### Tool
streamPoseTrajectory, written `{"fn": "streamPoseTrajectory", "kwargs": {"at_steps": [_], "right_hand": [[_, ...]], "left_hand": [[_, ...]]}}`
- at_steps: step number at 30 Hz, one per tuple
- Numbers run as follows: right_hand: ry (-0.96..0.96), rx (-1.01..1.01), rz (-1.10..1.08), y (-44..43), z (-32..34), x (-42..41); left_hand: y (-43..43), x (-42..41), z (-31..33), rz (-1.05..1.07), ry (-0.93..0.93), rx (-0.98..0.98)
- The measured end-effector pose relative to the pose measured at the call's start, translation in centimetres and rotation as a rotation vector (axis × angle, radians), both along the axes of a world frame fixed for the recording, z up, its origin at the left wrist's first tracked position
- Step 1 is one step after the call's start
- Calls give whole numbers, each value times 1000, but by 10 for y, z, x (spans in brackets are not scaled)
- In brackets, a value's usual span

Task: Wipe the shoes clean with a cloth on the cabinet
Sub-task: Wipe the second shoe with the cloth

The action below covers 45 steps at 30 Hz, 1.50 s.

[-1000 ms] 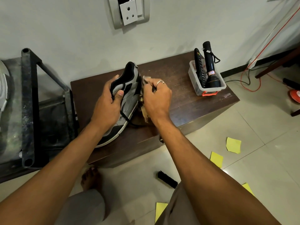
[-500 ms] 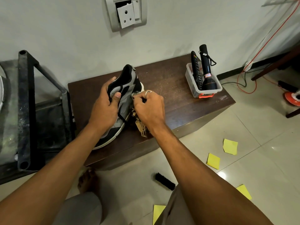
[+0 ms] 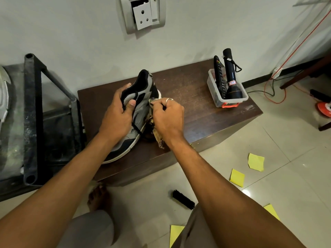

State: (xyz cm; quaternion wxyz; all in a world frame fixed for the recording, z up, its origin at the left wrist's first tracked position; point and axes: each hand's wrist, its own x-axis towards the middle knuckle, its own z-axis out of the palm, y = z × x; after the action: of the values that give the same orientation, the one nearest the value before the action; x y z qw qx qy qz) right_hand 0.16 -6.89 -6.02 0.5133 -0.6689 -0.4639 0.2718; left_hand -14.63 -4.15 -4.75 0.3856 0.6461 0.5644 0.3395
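Left hand grips the shoe — right hand fingers seemingly bunched on the cloth

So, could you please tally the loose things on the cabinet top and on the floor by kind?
Shoe: 1
Cloth: 1
Clear plastic tub: 1
Torch: 1
Remote control: 1
Yellow paper notes: 4
Black brush: 1
Total: 10

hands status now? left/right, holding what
Left hand: closed on the shoe, fingers curled over its collar.
Right hand: closed on the cloth, pressed to the shoe's side.
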Motion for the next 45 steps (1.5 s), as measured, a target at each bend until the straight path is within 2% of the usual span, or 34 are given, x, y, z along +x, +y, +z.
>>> {"fn": "streamPoseTrajectory", "kwargs": {"at_steps": [2, 5, 9, 11, 17, 21, 27, 33, 39, 43, 45], "right_hand": [[90, 37, -60, 2, 5, 4], [84, 60, -132, 7, 6, 10], [59, -2, -45, 6, 5, 15], [52, 25, 16, 5, 7, 11], [90, -34, -48, 12, 18, -1], [181, 41, -30, 14, 28, -5], [77, 0, -13, 10, 18, 4], [150, 93, 18, 18, 30, -4], [92, -81, 30, 11, 20, 8], [70, -87, 53, -1, 28, 22], [130, -70, -30, -5, 31, 30]], "left_hand": [[4, -3, 7, 5, 29, -33], [12, -6, 26, 0, 156, -82], [17, -4, 48, -10, 423, -85], [15, 3, 51, -5, 468, -88], [3, 17, 43, 39, 410, 5], [5, 14, 40, 43, 432, 30], [1, 17, 40, 23, 422, 56], [3, 14, 37, 26, 413, 74], [0, 16, 36, 51, 372, 64], [6, 11, 33, 43, 290, 68], [11, 9, 33, -32, 279, 78]]}}
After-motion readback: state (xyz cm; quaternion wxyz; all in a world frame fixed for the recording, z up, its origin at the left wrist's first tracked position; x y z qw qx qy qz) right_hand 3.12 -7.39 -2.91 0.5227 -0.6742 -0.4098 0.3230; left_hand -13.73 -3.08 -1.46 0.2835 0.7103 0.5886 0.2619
